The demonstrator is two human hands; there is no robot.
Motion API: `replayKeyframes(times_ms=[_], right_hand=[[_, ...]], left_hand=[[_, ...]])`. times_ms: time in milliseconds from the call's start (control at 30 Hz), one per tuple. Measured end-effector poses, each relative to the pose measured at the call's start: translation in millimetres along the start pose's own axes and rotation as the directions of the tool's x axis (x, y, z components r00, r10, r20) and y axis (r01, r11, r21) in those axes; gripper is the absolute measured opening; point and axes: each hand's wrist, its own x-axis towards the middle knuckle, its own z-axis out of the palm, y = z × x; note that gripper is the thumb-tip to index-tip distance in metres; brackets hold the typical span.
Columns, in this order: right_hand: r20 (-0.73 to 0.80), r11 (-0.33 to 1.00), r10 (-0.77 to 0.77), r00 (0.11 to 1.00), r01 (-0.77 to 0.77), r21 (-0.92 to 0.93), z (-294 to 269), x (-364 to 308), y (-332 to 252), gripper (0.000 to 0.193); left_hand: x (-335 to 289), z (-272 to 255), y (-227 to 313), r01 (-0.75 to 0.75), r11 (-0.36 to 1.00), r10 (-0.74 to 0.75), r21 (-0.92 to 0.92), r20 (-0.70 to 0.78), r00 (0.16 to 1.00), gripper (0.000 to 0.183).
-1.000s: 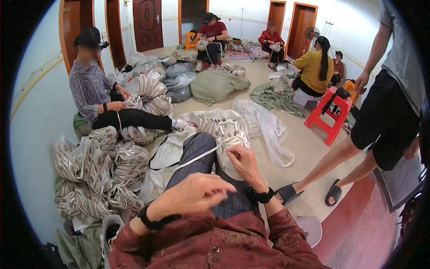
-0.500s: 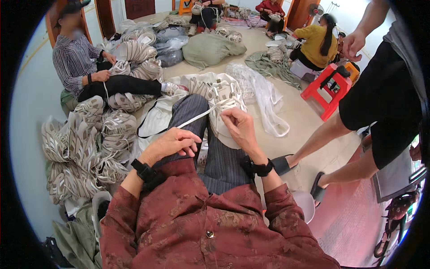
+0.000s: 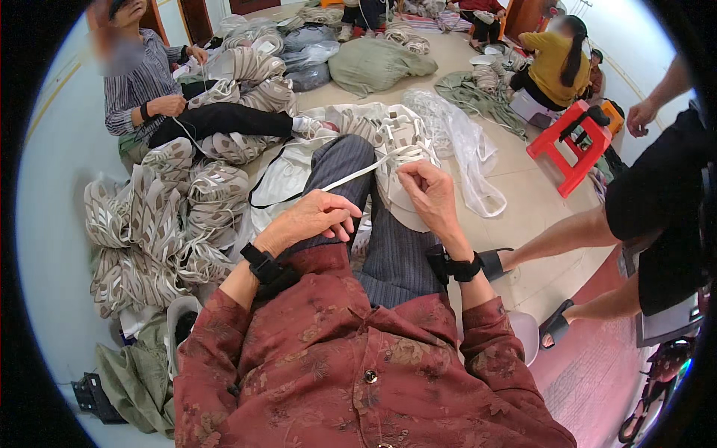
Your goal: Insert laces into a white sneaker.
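Note:
A beige and white sneaker rests on my lap with its toe toward me. A flat white shoelace runs from its eyelets to my left hand, whose curled fingers are closed on it above my left thigh. Over the right side of the shoe, my right hand is closed in a pinch close to the laces. What lies between its fingertips is hidden. Dark striped trousers cover my legs beneath the shoe.
Piled sneakers lie to my left, beside a seated person handling laces. Clear plastic bags are ahead. On the right are a red stool and a standing person's leg. Farther back sit a green sack and other people.
The whole view has shifted, so things sit farther right and higher. Both my hands keep nearly the same pose about the shoe. At left, the seated person's hand has lifted, drawing a lace.

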Motion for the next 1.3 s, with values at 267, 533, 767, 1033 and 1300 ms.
replayKeyframes(times_ms=[267, 533, 767, 1033, 1300], right_hand=[[0.004, 0.999, -0.005, 1.0, 0.006, -0.04, 0.0, -0.8, 0.9, 0.006], [0.007, 0.999, 0.037, 0.999, -0.037, 0.018, -7.0, -7.2, -11.0, 0.007], [0.023, 0.982, 0.108, 0.994, -0.11, 0.151, -13.8, -12.2, -17.8, 0.009], [0.078, 0.998, 0.07, 0.994, -0.07, -0.005, -20.9, -10.6, -48.6, 0.014], [0.127, 0.991, 0.129, 0.983, -0.132, 0.01, -18.6, 1.3, -45.3, 0.013]], left_hand=[[24.2, -1.2, 19.3, -0.172, 0.985, 0.168, 0.012, -0.268, 0.949, 0.026], [86.6, 10.4, 22.8, -0.243, 0.781, 0.494, 0.575, -0.331, 0.804, 0.03], [86.5, 15.0, 45.3, -0.2, 0.7, 0.515, 0.686, -0.291, 0.806, 0.03], [86.5, -12.1, 74.3, -0.367, 0.606, 0.641, 0.706, -0.159, 0.751, 0.016], [87.8, -34.6, 77.0, -0.304, 0.764, 0.434, 0.569, -0.105, 0.895, 0.019]])
